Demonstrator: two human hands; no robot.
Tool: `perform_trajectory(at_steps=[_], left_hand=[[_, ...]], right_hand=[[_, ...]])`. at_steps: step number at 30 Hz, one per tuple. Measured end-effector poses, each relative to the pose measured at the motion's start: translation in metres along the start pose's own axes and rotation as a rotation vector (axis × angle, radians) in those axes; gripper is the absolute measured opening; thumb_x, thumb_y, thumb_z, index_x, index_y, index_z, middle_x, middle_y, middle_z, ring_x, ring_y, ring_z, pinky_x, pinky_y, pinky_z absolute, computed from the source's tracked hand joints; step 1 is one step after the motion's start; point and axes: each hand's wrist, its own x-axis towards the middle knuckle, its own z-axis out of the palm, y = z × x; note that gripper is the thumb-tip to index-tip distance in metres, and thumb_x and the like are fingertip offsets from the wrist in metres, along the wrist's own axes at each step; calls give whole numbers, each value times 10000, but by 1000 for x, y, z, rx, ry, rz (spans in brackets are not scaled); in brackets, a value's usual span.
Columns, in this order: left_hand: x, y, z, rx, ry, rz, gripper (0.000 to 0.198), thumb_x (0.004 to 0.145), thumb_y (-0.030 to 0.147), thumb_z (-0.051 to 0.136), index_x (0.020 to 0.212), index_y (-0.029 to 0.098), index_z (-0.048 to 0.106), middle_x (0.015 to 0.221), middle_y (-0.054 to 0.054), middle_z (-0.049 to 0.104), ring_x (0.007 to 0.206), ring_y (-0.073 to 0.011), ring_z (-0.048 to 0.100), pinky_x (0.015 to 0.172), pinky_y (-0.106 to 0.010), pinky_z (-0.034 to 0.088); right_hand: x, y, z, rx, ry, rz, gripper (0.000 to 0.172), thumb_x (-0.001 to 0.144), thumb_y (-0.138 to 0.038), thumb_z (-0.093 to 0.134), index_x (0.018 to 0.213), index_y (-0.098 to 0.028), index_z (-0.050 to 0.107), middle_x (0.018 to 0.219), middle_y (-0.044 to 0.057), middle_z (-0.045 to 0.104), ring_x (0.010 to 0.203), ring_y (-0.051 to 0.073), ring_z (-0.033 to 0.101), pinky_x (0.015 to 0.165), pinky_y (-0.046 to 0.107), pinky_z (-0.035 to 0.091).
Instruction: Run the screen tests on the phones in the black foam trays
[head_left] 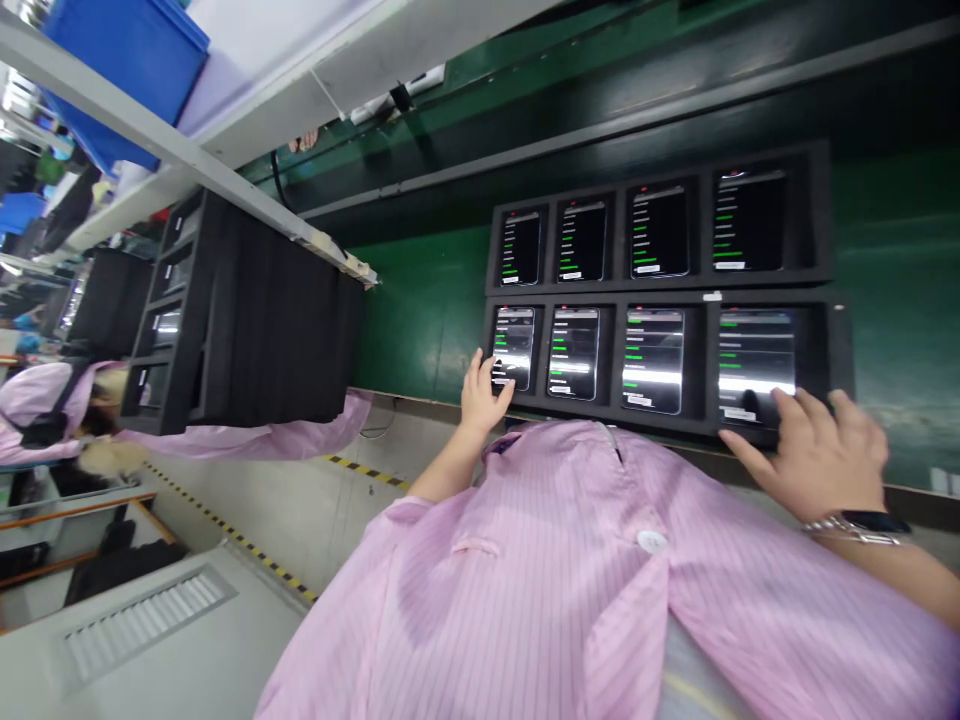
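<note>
Two black foam trays lie side by side on the green bench, the far tray (pixel 615 285) behind the near tray (pixel 701 365). Each has a row of smartphones in its slots, screens lit with white and green text lines. My left hand (pixel 482 397), fingers apart, rests at the near tray's left end, over the lower part of the leftmost phone (pixel 514 340). At the other end my right hand (pixel 821 455) is spread at the front corner, fingertips by the rightmost phone (pixel 754 355). Neither hand grips anything; whether the fingers press on the screens I cannot tell.
A tall stack of black foam trays (pixel 277 320) stands at the left, with a grey metal bar (pixel 187 150) above it. Behind the stack is another person in a pink sleeve (pixel 255 442). A blue bin (pixel 127 70) sits on the upper shelf. The green bench (pixel 420 310) continues between.
</note>
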Motion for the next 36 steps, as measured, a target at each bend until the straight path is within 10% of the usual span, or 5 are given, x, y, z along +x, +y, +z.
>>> perform_trajectory(at_steps=[17,27,36], left_hand=[[-1,3,-8,5,-34,1,441,1058,532,494,1281,197,675,1640,-212,431,1489,-358,487,1210,-536,451],[-9,12,-21,123,-198,192,698,842,615,831,1398,243,628,1607,-197,503,1573,-426,347,1309,-718,138],[-3,23,-22,136,-264,251,601,924,513,768,1441,247,616,1574,-158,565,1485,-385,494,1318,-677,179]], right_hand=[[-1,7,-7,-49,-53,-56,695,1013,-694,365,1344,-166,672,1461,250,583,1469,448,392,1140,601,332],[1,-1,-9,85,-39,-186,867,972,-646,568,1637,-132,354,1627,281,407,1516,465,342,1213,729,197],[7,-2,-8,24,-119,-267,548,1014,-488,516,1427,-149,638,1496,217,589,1391,396,490,1229,667,227]])
